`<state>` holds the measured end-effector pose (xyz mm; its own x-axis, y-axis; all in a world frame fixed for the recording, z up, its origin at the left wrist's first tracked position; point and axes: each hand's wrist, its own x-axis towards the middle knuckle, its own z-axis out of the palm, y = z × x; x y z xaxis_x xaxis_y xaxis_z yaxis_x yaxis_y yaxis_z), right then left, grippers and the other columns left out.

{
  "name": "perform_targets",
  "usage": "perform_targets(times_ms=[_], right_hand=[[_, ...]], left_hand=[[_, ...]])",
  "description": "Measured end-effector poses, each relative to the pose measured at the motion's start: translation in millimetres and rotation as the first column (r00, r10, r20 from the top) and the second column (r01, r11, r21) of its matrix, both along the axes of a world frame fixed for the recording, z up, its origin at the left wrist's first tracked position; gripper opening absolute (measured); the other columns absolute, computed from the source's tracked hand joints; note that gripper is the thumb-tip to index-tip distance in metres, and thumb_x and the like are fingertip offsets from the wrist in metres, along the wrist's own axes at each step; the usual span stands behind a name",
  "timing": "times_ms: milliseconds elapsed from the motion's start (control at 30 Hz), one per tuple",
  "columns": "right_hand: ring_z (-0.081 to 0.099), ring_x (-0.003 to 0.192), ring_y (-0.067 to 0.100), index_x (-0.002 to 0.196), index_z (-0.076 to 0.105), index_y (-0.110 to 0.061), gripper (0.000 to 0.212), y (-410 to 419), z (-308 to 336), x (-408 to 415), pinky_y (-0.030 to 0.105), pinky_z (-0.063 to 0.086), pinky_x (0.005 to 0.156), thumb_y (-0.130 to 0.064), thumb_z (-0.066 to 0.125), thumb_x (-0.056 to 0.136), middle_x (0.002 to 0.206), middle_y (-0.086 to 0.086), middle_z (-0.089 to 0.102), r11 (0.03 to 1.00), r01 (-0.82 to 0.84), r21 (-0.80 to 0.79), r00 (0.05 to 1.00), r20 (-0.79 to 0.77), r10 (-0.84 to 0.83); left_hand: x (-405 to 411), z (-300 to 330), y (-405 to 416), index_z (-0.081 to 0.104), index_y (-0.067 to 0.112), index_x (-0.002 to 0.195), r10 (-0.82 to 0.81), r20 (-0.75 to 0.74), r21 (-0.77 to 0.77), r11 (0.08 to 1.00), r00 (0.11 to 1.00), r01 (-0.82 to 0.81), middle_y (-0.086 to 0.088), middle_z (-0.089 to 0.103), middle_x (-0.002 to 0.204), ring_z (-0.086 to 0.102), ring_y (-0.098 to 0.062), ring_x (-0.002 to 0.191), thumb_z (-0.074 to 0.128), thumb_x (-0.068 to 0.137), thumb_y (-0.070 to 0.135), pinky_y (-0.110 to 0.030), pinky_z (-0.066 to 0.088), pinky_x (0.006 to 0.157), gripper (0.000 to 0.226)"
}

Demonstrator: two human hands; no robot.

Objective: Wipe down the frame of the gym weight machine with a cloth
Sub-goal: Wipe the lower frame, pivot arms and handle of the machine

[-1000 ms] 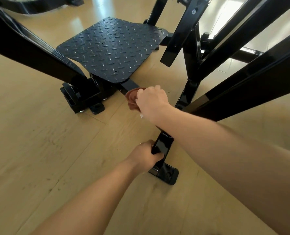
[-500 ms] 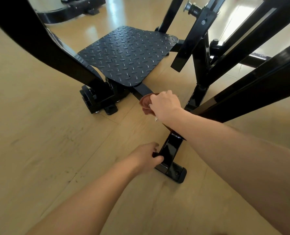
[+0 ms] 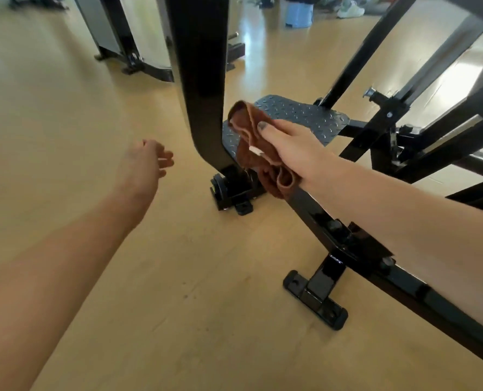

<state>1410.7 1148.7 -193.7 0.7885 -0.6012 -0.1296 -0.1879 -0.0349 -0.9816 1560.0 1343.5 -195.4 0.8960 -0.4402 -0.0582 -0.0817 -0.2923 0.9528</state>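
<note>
Stretching across the whole scene is a pale wooden floor (image 3: 79,136), smooth and faintly scuffed, catching window glare farther back. Standing on it is the gym machine's frame (image 3: 203,80), made of glossy black square tubing: a thick upright post bending near its base, and a long low rail (image 3: 403,280) running diagonally toward the lower right, resting on a short flat foot (image 3: 315,301) with rounded ends. Sitting behind the post is a dark diamond-tread footplate (image 3: 305,114). The right hand (image 3: 288,145) is gripping a crumpled rust-brown cloth (image 3: 251,136), soft and folded with a small white tag, holding it just beside the post, above the rail; contact with the post is unclear. The left hand (image 3: 145,162) is hovering blurred over the floor, fingers loosely curled, holding nothing.
</note>
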Motion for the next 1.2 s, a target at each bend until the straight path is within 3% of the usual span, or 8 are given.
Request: perform_targets(times_ms=[167,300,467,633,767,933,1067,1200], right_hand=[[0.072,0.107,0.026,0.126,0.066,-0.024,0.04,34,55,44,0.045,0.056,0.101,-0.051,0.052,0.099,0.117,0.005,0.074,0.949,0.066,0.308,0.959,0.242,-0.146],[0.071,0.104,0.023,0.127,0.065,-0.024,0.032,55,75,37,0.042,0.057,0.099,-0.043,0.049,0.107,0.112,0.003,0.072,0.927,0.216,0.306,0.965,0.078,-0.25],[0.069,0.104,0.022,0.134,0.063,-0.028,0.035,72,108,32,0.039,0.056,0.099,-0.045,0.051,0.105,0.117,0.001,0.069,0.811,0.379,0.446,0.924,-0.129,-0.361],[0.073,0.101,0.021,0.13,0.068,-0.029,0.034,87,140,18,0.041,0.057,0.097,-0.044,0.064,0.1,0.115,-0.001,0.075,0.64,0.445,0.627,0.887,-0.208,-0.413],[0.07,0.098,0.019,0.115,0.074,-0.024,0.02,110,195,-5,0.035,0.058,0.09,-0.033,0.061,0.102,0.119,0.002,0.074,0.47,0.414,0.78,0.852,-0.151,-0.501],[0.071,0.102,0.021,0.127,0.067,-0.021,0.028,137,271,-41,0.034,0.056,0.082,-0.033,0.054,0.106,0.123,0.008,0.073,0.404,0.328,0.854,0.879,-0.119,-0.462],[0.074,0.096,0.023,0.132,0.063,-0.02,0.037,158,335,-75,0.031,0.061,0.068,-0.042,0.052,0.105,0.124,0.013,0.072,0.336,0.402,0.852,0.867,-0.237,-0.437],[0.073,0.102,0.021,0.131,0.065,-0.021,0.039,187,403,-107,0.03,0.059,0.075,-0.046,0.047,0.107,0.128,0.011,0.071,0.287,0.398,0.871,0.857,-0.241,-0.456]], left_hand=[[-21,107,-3,0.056,0.028,0.131,-0.137,0.268,-0.259,0.943,0.954,0.208,0.005,0.067,0.127,0.062,-0.01,0.118,0.034,0.105,0.046,-0.04,0.044,0.109,0.038],[-62,173,-9,0.057,0.033,0.107,-0.162,0.448,-0.314,0.892,0.879,0.325,0.011,0.068,0.113,0.062,-0.005,0.112,0.014,0.109,0.035,-0.033,0.047,0.107,0.043],[-73,211,-17,0.045,0.021,0.103,-0.208,0.28,-0.286,0.914,0.937,0.288,-0.001,0.054,0.103,0.056,-0.013,0.095,0.018,0.111,0.037,-0.024,0.048,0.091,0.033],[-84,241,-5,0.059,0.017,0.102,-0.242,-0.008,-0.234,0.944,0.97,0.234,0.006,0.058,0.096,0.057,0.016,0.07,0.019,0.113,0.033,-0.005,0.046,0.072,0.044],[-94,276,12,0.059,0.016,0.13,-0.361,-0.12,-0.137,0.929,0.925,0.345,0.001,0.059,0.113,0.056,0.01,0.087,0.008,0.113,0.034,-0.012,0.044,0.099,0.057],[-110,335,19,0.051,0.008,0.133,-0.339,-0.298,-0.046,0.939,0.892,0.342,-0.004,0.059,0.117,0.053,0.019,0.07,0.009,0.113,0.035,0.006,0.035,0.06,0.054],[-118,398,28,0.036,0.006,0.154,-0.331,-0.435,-0.065,0.939,0.838,0.337,-0.015,0.036,0.16,0.033,-0.021,0.149,0.012,0.109,0.052,-0.023,0.021,0.117,0.069],[-122,466,47,0.033,0.021,0.157,-0.343,-0.353,0.056,0.921,0.87,0.386,-0.008,0.031,0.163,0.027,-0.021,0.151,0.01,0.109,0.051,-0.031,0.021,0.111,0.062]])
